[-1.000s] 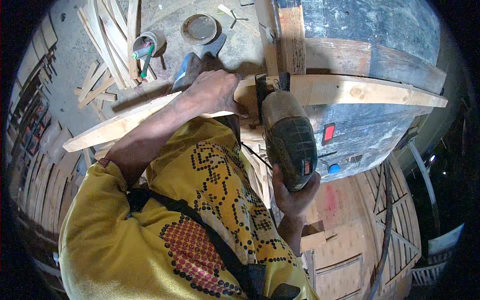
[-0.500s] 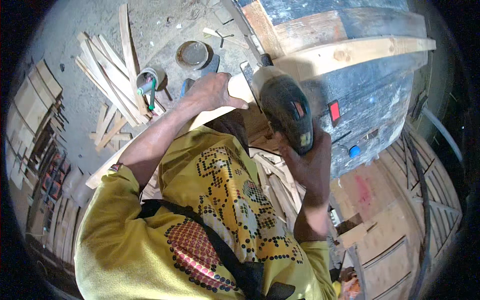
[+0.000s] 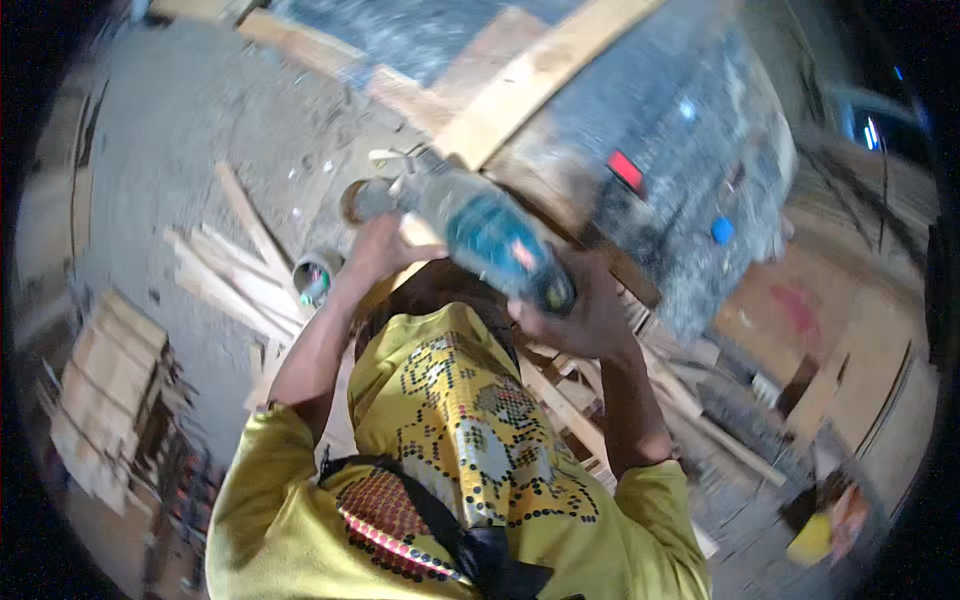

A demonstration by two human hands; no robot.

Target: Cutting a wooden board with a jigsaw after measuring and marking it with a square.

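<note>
My right hand point(image 3: 590, 305) is wrapped around the rear grip of a teal-and-grey handheld power tool point(image 3: 490, 235). Motion blurs the tool's front end, so its working part cannot be made out. A pale wooden board point(image 3: 418, 236) lies under my left hand point(image 3: 380, 250), its thumb stretched over the top and its fingers over the far side. The tool's body is just right of that thumb. My own forearm hides part of the board.
A paint-stained worktable point(image 3: 650, 90) stands ahead right, bearing a long plank point(image 3: 545, 85), a red rectangular object point(image 3: 626, 171) and a blue round object point(image 3: 722, 230). On the floor at left are wood strips point(image 3: 235, 275) and a container point(image 3: 315, 272). More offcuts point(image 3: 570, 395) lie below.
The view has turned, and the worktable's plank now slants up to the right. The tool has shifted left and nearer in the picture with my right hand. My left hand still grips the board.
</note>
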